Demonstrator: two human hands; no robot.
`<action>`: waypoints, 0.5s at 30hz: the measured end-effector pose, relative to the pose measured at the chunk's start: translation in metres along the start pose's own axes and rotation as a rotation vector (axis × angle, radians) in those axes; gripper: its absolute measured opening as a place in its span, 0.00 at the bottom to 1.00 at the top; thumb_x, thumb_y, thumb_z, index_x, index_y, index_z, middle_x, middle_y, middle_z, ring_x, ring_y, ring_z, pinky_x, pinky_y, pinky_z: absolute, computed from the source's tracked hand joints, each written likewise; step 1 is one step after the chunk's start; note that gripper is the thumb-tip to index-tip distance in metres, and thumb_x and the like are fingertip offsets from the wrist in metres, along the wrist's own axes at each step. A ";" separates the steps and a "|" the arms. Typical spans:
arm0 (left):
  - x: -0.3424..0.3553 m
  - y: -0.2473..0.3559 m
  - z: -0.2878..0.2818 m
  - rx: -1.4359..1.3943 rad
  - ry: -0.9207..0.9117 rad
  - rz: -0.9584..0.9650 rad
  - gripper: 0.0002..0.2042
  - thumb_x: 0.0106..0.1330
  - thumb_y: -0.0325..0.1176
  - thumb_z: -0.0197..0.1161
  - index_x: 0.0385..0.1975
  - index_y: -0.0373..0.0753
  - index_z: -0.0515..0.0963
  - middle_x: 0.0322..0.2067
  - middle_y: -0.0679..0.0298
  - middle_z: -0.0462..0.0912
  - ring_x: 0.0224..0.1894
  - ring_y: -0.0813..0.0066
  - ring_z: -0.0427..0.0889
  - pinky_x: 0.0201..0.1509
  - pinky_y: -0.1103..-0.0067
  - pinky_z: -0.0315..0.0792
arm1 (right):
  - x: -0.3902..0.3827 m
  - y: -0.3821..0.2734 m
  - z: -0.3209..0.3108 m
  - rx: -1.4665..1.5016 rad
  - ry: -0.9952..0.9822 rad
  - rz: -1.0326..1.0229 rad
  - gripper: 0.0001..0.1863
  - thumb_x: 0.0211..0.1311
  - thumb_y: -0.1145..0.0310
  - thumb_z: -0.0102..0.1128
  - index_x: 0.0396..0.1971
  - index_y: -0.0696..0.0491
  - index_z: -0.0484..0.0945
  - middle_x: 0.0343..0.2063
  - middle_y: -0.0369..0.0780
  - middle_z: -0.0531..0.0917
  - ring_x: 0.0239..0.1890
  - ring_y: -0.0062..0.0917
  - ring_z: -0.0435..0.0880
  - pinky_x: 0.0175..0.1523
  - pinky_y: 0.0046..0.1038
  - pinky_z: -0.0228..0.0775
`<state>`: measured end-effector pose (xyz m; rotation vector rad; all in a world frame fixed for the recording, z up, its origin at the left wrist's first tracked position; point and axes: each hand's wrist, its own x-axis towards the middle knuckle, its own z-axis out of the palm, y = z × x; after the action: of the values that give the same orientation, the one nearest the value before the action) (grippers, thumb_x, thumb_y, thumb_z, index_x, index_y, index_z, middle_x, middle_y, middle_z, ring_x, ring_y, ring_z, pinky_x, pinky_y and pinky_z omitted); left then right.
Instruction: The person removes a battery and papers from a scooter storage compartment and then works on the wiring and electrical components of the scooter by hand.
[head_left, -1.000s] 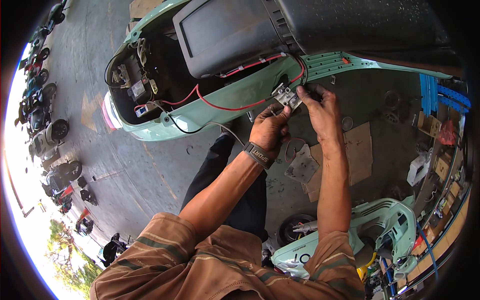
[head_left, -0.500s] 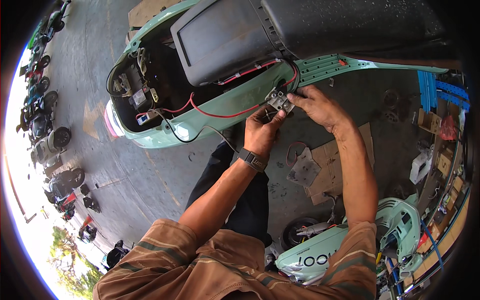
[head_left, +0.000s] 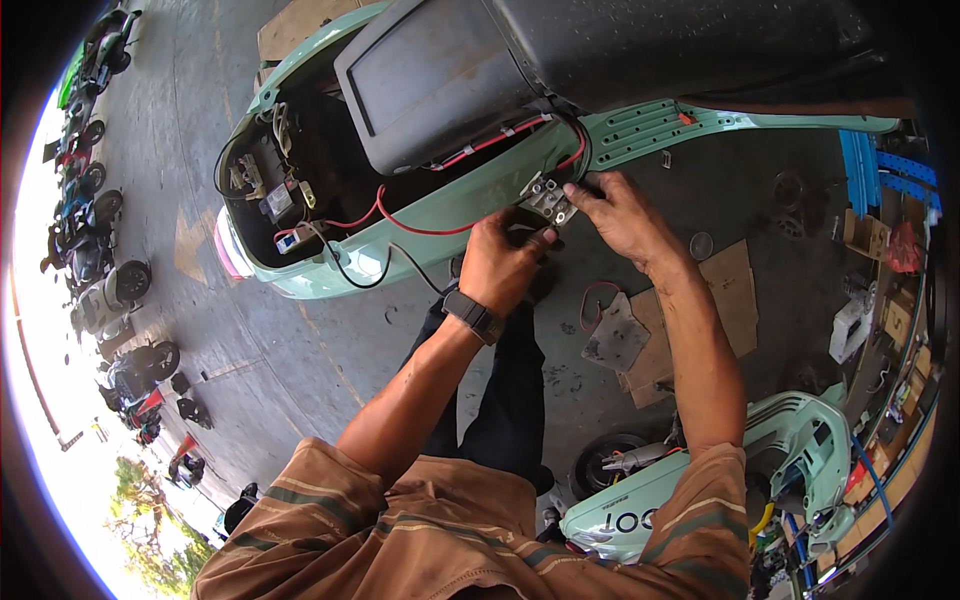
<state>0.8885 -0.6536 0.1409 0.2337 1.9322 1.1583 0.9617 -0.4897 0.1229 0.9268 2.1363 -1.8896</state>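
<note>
A small metal terminal block (head_left: 547, 199) with bolts is held up beside the mint-green scooter body panel (head_left: 455, 200). My right hand (head_left: 625, 218) pinches its right side between thumb and fingers. My left hand (head_left: 500, 258) is closed at the block's lower left, thumb tip near its lower corner; what lies between its fingers is hidden. A red cable (head_left: 430, 231) runs from the open compartment to my left hand. Black cables (head_left: 583, 135) come down to the block from above. A dark cable (head_left: 412, 268) passes behind my left wrist.
The black seat unit (head_left: 430, 85) lies over the body. Inside the compartment sit wiring and small electrical parts (head_left: 277, 203). Cardboard (head_left: 700, 320) and a grey plate (head_left: 615, 338) lie on the floor. Another mint-green scooter (head_left: 625, 500) stands lower right, parked motorcycles (head_left: 90, 240) at left.
My left hand has shifted left and down, drawing slightly away from the block. My right hand and the block have moved slightly left in the view. The view itself has shifted a little.
</note>
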 end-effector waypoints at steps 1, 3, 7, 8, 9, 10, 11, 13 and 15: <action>0.000 0.002 0.002 -0.023 0.042 -0.028 0.09 0.62 0.28 0.66 0.37 0.27 0.78 0.27 0.60 0.85 0.27 0.79 0.81 0.32 0.82 0.74 | 0.000 0.000 0.000 -0.067 0.026 -0.025 0.19 0.67 0.60 0.55 0.33 0.64 0.78 0.24 0.44 0.80 0.27 0.26 0.74 0.37 0.31 0.68; 0.003 0.000 0.007 0.010 0.094 -0.042 0.09 0.61 0.26 0.66 0.35 0.27 0.78 0.27 0.59 0.85 0.27 0.78 0.82 0.32 0.81 0.75 | -0.001 0.002 0.004 -0.054 0.054 -0.036 0.19 0.67 0.59 0.55 0.32 0.64 0.78 0.24 0.46 0.80 0.28 0.29 0.75 0.37 0.32 0.68; 0.003 -0.008 0.017 0.026 0.238 0.032 0.08 0.59 0.25 0.68 0.33 0.26 0.78 0.28 0.56 0.85 0.27 0.76 0.83 0.32 0.81 0.76 | 0.007 0.015 0.004 -0.080 0.009 -0.040 0.19 0.68 0.59 0.55 0.32 0.64 0.78 0.26 0.49 0.81 0.29 0.33 0.78 0.38 0.36 0.69; 0.003 -0.009 0.018 0.028 0.239 0.032 0.08 0.59 0.25 0.68 0.33 0.26 0.78 0.28 0.56 0.85 0.27 0.76 0.83 0.32 0.81 0.76 | 0.008 0.014 0.003 -0.078 0.009 -0.042 0.19 0.68 0.59 0.55 0.32 0.64 0.78 0.26 0.49 0.81 0.29 0.33 0.78 0.38 0.36 0.69; 0.002 -0.009 0.019 -0.032 0.257 0.023 0.09 0.59 0.26 0.69 0.34 0.27 0.79 0.27 0.56 0.86 0.27 0.74 0.84 0.32 0.79 0.77 | 0.008 0.013 0.003 -0.083 -0.009 -0.016 0.19 0.68 0.59 0.55 0.33 0.64 0.78 0.25 0.49 0.81 0.29 0.34 0.78 0.38 0.36 0.69; 0.002 -0.008 0.019 -0.092 0.275 0.013 0.10 0.58 0.28 0.69 0.35 0.28 0.80 0.27 0.55 0.86 0.26 0.72 0.86 0.32 0.78 0.77 | 0.009 0.013 0.002 -0.089 -0.027 0.010 0.19 0.68 0.59 0.55 0.33 0.64 0.78 0.25 0.49 0.80 0.28 0.34 0.78 0.38 0.36 0.69; 0.002 -0.005 0.019 -0.091 0.277 0.013 0.10 0.58 0.28 0.69 0.35 0.28 0.80 0.27 0.55 0.86 0.26 0.72 0.86 0.32 0.78 0.77 | 0.010 0.020 0.006 -0.088 -0.028 0.009 0.19 0.68 0.59 0.55 0.33 0.64 0.78 0.25 0.49 0.80 0.28 0.34 0.78 0.38 0.36 0.69; 0.001 0.001 0.019 -0.087 0.248 -0.009 0.09 0.59 0.25 0.68 0.34 0.26 0.78 0.28 0.55 0.85 0.27 0.74 0.84 0.33 0.81 0.76 | 0.010 0.034 0.016 -0.091 0.230 -0.167 0.20 0.68 0.58 0.55 0.33 0.64 0.78 0.23 0.50 0.80 0.27 0.35 0.78 0.37 0.37 0.69; 0.002 0.000 0.018 -0.093 0.223 -0.032 0.09 0.59 0.26 0.68 0.34 0.26 0.79 0.29 0.55 0.86 0.28 0.74 0.84 0.32 0.82 0.76 | 0.010 0.031 0.009 -0.089 0.128 -0.101 0.20 0.67 0.58 0.55 0.33 0.63 0.78 0.22 0.50 0.80 0.26 0.36 0.78 0.37 0.37 0.69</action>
<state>0.9006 -0.6412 0.1358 0.0236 2.0591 1.2947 0.9671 -0.4936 0.0900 0.9632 2.3620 -1.8078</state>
